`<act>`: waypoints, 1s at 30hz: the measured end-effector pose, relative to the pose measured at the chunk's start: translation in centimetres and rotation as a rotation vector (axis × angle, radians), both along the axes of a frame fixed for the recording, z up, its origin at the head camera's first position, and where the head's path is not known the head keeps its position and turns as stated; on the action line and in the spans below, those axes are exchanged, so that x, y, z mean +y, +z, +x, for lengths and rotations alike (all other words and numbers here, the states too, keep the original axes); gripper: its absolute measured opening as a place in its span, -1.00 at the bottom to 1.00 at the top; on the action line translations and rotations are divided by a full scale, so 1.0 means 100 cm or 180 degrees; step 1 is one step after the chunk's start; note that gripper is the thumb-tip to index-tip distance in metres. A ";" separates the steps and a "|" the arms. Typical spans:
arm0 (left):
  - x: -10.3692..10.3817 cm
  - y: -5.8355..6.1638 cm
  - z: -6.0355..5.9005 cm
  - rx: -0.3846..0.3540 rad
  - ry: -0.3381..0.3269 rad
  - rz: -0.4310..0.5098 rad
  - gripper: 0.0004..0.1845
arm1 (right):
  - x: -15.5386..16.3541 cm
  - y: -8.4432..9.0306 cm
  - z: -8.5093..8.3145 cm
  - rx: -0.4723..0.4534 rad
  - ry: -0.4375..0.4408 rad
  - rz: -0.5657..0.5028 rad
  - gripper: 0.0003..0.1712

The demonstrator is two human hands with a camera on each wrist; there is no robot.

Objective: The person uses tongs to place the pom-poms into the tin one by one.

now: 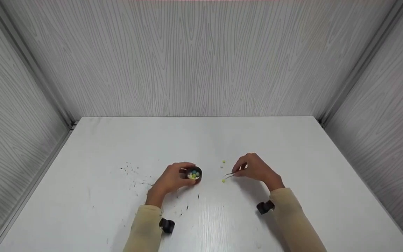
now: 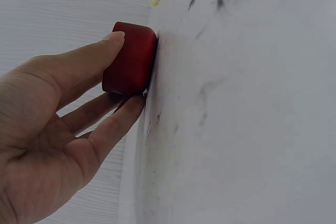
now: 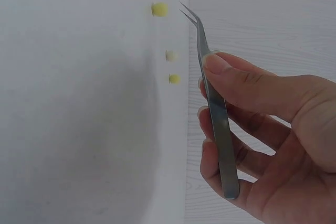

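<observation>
Left hand (image 1: 171, 179) grips a small round red cup (image 1: 195, 174) on the white table (image 1: 292, 157), thumb on one side of the wall, fingers on the other; cup sits flat on the table. Left wrist view shows the thumb tip pressed on the red wall (image 2: 130, 59) and the fingers curled under it. Cup holds a heap of small beads (image 1: 193, 174), yellow, white and blue-green.

Right hand (image 1: 255, 168) pinches metal tweezers (image 3: 212, 103) between thumb and fingers, grip closed on the shaft. Tweezer tips are slightly apart, holding nothing, and point toward the cup. A yellow bead (image 3: 159, 9) lies just beside the tips, not touching. A whitish bead (image 3: 171, 55) and another yellow bead (image 3: 174, 78) lie near the shaft on the table.

In the head view the loose beads lie between the two hands, right of the cup. Dark specks (image 1: 131, 171) are scattered on the table left of the left hand. Grey wood-grain walls (image 1: 201, 59) enclose the table.
</observation>
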State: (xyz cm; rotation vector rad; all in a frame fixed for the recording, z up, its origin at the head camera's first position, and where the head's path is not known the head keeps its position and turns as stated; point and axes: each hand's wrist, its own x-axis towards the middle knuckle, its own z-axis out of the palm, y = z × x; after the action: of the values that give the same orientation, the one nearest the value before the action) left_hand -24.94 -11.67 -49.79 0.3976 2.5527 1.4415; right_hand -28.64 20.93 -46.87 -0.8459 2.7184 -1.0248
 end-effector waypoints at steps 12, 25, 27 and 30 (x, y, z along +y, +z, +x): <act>0.000 -0.001 0.001 0.0019 0.0014 -0.0012 -0.43 | -0.001 -0.005 0.000 0.0081 0.0049 0.0129 -0.86; -0.002 0.001 0.001 -0.0005 -0.0033 0.0055 -0.44 | -0.003 -0.003 -0.001 0.0230 0.0059 0.0057 -0.88; -0.001 0.001 0.001 -0.0022 -0.0018 0.0043 -0.44 | -0.002 -0.002 0.000 0.0234 0.0072 0.0027 -0.88; 0.000 0.000 0.001 -0.0021 -0.0012 0.0016 -0.44 | 0.000 -0.002 0.000 0.0260 0.0077 -0.0026 -0.88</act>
State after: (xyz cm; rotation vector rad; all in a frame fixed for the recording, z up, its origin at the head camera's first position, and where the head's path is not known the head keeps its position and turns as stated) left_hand -24.80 -11.66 -49.78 0.3975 2.5425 1.4458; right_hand -28.62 20.94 -47.07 -0.9400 2.7652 -1.0193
